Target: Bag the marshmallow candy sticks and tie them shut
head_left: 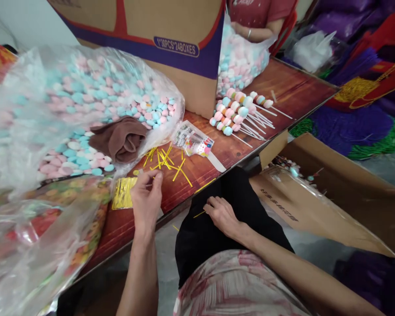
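Observation:
My left hand [147,193] is over the table's near edge, thumb and forefinger curled together; what they pinch, if anything, I cannot make out. Beside it lies a bundle of yellow twist ties [122,193], with several loose twist ties [166,159] just beyond the fingers. My right hand [224,216] rests on the black-clad lap, fingers curled, and a thin yellow twist tie [199,214] pokes out from its fingertips. A printed clear wrapper [192,139] with a white strip lies on the table. Farther right, marshmallow skewers [232,113] on white sticks are piled together.
A big clear bag of pastel marshmallows [102,94] fills the left, a brown cloth [121,138] on it. Behind stands a large carton [171,48]. An open carton [316,210] is at lower right. Across the table sits another person [260,17] beside a second marshmallow bag [238,59].

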The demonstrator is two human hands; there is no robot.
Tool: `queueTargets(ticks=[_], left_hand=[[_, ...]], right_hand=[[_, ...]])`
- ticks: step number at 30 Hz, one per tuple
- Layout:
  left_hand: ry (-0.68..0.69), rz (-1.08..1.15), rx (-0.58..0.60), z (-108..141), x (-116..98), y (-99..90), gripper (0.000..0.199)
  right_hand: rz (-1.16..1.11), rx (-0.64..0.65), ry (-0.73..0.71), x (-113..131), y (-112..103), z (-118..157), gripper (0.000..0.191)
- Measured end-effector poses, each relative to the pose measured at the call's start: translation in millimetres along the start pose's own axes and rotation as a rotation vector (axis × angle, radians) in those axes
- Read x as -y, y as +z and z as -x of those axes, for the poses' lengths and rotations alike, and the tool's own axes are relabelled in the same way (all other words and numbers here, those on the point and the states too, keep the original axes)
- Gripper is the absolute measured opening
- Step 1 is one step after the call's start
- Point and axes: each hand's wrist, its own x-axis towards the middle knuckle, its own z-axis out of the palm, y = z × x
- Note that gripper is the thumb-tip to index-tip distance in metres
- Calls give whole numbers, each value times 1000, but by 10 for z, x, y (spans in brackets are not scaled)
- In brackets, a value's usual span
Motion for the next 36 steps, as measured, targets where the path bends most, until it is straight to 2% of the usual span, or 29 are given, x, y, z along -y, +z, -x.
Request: queueTargets(ticks=[2, 4, 7, 9, 12, 14, 18, 20, 22, 25, 28, 32, 34, 36], left_hand=[[-11, -5, 38, 32, 27, -17, 20], [-21, -8, 86, 56, 37, -7, 20], [29, -109, 171, 74, 5, 68, 19], [105, -270, 194, 77, -47, 153, 28], [144, -515, 217, 48, -135, 290, 47], [122, -639, 222, -9, -171, 347, 45], [54, -794, 98, -184, -161, 320, 31], [37, -799, 16, -256, -157, 272, 28], [80, -728, -15, -305, -197, 258, 26], [217, -542, 86, -381, -354, 381, 29], [270, -523, 187, -518, -512, 653, 21], [204, -606, 303, -734, -500, 978, 17], [145, -530, 352, -807, -428, 1036, 5], [103, -425, 362, -841, -371, 1025, 10]], right_hand=[[-29, -23, -29, -18, 31, -34, 28], [-123, -72, -66, -67, -76, -16, 28], [-213, -145, -106, -99, -413, 20, 25], [-262, -224, -106, -58, -664, -16, 22], [-375, -394, -96, 75, -948, -232, 17], [-373, -479, -60, 170, -1042, -467, 16], [-204, -441, -44, 272, -1074, -897, 12], [-156, -446, -29, 245, -1069, -982, 17], [-161, -513, 9, 164, -1068, -965, 16], [-216, -607, 71, -5, -1066, -831, 18], [-288, -639, 103, -129, -1046, -694, 20], [-333, -652, 125, -165, -995, -608, 21], [-336, -652, 127, -159, -978, -596, 21], [-339, -646, 124, -155, -984, -598, 21]])
